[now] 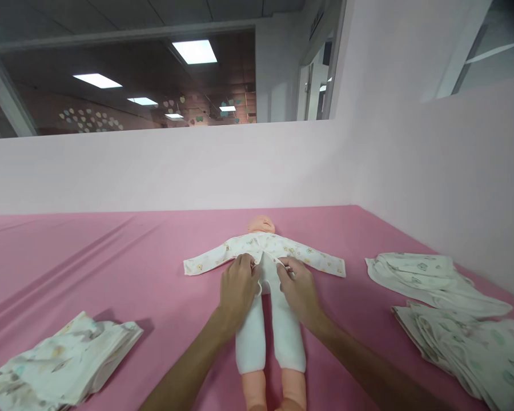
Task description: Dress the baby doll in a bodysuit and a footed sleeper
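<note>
A baby doll [261, 224] lies on its back on a pink sheet, head away from me and legs toward me. It wears a white printed baby shirt [278, 245] with both sleeves spread wide, and plain white pants [288, 337] that end around its shins. My left hand [240, 285] pinches the left front edge of the shirt at the doll's belly. Opposite it, my right hand [297, 285] pinches the right front edge. Between them the shirt front parts in a narrow gap over the white pants. My fingertips partly hide the cloth they hold.
Folded printed baby clothes [68, 362] lie at the near left. Two more piles of white printed cloth, one farther back [432, 282] and one nearer [466, 348], lie on the right. The pink sheet [154, 257] meets white walls [167, 171] behind and at right.
</note>
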Tool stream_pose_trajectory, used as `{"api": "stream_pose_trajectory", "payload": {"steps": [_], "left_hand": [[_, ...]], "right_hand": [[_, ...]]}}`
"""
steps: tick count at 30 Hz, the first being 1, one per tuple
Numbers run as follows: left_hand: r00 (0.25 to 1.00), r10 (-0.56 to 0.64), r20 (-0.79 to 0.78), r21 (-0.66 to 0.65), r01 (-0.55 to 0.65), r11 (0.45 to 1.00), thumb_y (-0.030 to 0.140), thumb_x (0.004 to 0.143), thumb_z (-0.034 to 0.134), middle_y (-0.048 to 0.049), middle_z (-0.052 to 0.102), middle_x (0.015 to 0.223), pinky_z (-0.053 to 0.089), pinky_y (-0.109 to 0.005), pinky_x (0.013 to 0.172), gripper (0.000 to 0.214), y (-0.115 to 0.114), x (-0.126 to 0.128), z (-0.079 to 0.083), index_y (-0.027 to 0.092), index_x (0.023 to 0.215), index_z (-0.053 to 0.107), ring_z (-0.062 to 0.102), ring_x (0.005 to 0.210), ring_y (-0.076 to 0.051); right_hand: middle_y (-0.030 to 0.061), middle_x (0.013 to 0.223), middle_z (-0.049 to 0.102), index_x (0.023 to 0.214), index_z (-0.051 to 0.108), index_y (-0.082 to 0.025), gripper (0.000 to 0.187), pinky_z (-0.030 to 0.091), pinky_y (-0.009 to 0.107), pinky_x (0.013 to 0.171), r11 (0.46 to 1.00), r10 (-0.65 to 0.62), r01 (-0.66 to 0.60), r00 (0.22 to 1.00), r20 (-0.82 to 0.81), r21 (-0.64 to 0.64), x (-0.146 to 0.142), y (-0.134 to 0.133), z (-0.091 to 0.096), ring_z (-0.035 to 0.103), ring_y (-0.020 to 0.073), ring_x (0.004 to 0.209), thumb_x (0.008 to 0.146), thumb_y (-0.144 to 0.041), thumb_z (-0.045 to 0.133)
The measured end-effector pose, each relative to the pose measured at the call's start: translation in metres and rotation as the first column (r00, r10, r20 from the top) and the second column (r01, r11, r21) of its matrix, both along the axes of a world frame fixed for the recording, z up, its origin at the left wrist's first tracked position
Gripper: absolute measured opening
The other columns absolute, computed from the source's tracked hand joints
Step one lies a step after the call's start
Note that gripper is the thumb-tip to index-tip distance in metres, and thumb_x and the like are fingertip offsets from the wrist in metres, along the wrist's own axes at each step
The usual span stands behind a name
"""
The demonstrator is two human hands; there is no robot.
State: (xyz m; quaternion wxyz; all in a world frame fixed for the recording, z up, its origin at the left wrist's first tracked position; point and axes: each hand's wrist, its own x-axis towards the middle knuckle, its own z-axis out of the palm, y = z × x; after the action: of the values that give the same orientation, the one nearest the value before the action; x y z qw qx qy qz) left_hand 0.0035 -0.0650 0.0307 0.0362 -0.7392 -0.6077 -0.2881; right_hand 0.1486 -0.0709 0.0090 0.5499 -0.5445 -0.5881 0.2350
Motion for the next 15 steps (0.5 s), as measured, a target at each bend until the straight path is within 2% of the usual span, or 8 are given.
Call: {"api": "stream_pose_trajectory", "payload": {"steps": [4, 6, 8, 10, 12, 15], "left_hand": [[0.944, -0.043, -0.328, 0.116, 0.085, 0.990, -0.003, 0.077, 0.046, -0.0012, 0.064, 0.090, 0.032, -0.027, 0.057, 0.026, -0.0004, 0.0013, -0.0064, 0.019, 0.086, 0.056, 0.057, 0.079, -0.016], [0.913, -0.036, -0.407, 0.161, 0.110, 0.981, -0.002, 0.080, 0.043, -0.0014, 0.064, 0.088, 0.034, -0.028, 0.059, 0.027, -0.0004, 0.0018, -0.0080, 0.019, 0.086, 0.058, 0.057, 0.079, -0.017], [0.908, -0.026, -0.418, 0.171, 0.107, 0.980, 0.000, 0.084, 0.040, -0.0018, 0.064, 0.087, 0.036, -0.029, 0.060, 0.027, 0.0004, 0.0017, -0.0083, 0.019, 0.086, 0.059, 0.057, 0.078, -0.017], [0.913, -0.026, -0.407, 0.138, 0.089, 0.986, -0.003, 0.080, 0.040, -0.0023, 0.064, 0.092, 0.039, -0.029, 0.061, 0.031, 0.0016, 0.0006, -0.0074, 0.019, 0.091, 0.059, 0.059, 0.081, -0.017], [0.921, -0.029, -0.389, 0.102, 0.074, 0.992, -0.007, 0.071, 0.043, -0.0033, 0.064, 0.098, 0.042, -0.028, 0.064, 0.043, 0.0030, -0.0017, -0.0061, 0.017, 0.103, 0.058, 0.060, 0.086, -0.018], [0.934, -0.020, -0.356, 0.096, 0.058, 0.994, -0.007, 0.068, 0.045, -0.0043, 0.064, 0.096, 0.045, -0.027, 0.065, 0.058, 0.0046, -0.0055, -0.0049, 0.015, 0.122, 0.051, 0.061, 0.085, -0.017]], "right_hand": [[0.0025, 0.087, 0.066, 0.085, 0.066, -0.024, 0.027, 0.046, 0.033, 0.068, 1.000, 0.013, -0.013, 1.000, -0.003, 0.011, -0.0009, -0.0031, 0.0031, 0.059, 0.0189, 0.075, 0.085, -0.035, 0.041], [0.0023, 0.093, 0.066, 0.087, 0.067, -0.025, 0.026, 0.046, 0.034, 0.076, 1.000, 0.019, -0.019, 1.000, 0.001, 0.020, -0.0015, -0.0042, 0.0045, 0.060, 0.0200, 0.086, 0.085, -0.032, 0.042], [0.0025, 0.096, 0.067, 0.088, 0.067, -0.025, 0.025, 0.045, 0.035, 0.084, 0.999, 0.021, -0.021, 1.000, 0.002, 0.041, -0.0019, -0.0045, 0.0050, 0.058, 0.0207, 0.095, 0.085, -0.029, 0.043], [0.0032, 0.097, 0.067, 0.087, 0.067, -0.024, 0.024, 0.043, 0.036, 0.087, 0.998, 0.016, -0.017, 1.000, 0.005, 0.053, -0.0020, -0.0040, 0.0048, 0.057, 0.0211, 0.098, 0.084, -0.028, 0.044], [0.0038, 0.097, 0.067, 0.087, 0.068, -0.024, 0.024, 0.043, 0.036, 0.087, 0.999, 0.007, -0.008, 1.000, 0.011, 0.041, -0.0017, -0.0033, 0.0040, 0.058, 0.0216, 0.097, 0.084, -0.028, 0.044], [0.0034, 0.096, 0.067, 0.088, 0.069, -0.024, 0.024, 0.044, 0.035, 0.085, 1.000, -0.003, 0.002, 1.000, 0.009, 0.021, -0.0012, -0.0027, 0.0032, 0.059, 0.0213, 0.094, 0.083, -0.028, 0.046]]}}
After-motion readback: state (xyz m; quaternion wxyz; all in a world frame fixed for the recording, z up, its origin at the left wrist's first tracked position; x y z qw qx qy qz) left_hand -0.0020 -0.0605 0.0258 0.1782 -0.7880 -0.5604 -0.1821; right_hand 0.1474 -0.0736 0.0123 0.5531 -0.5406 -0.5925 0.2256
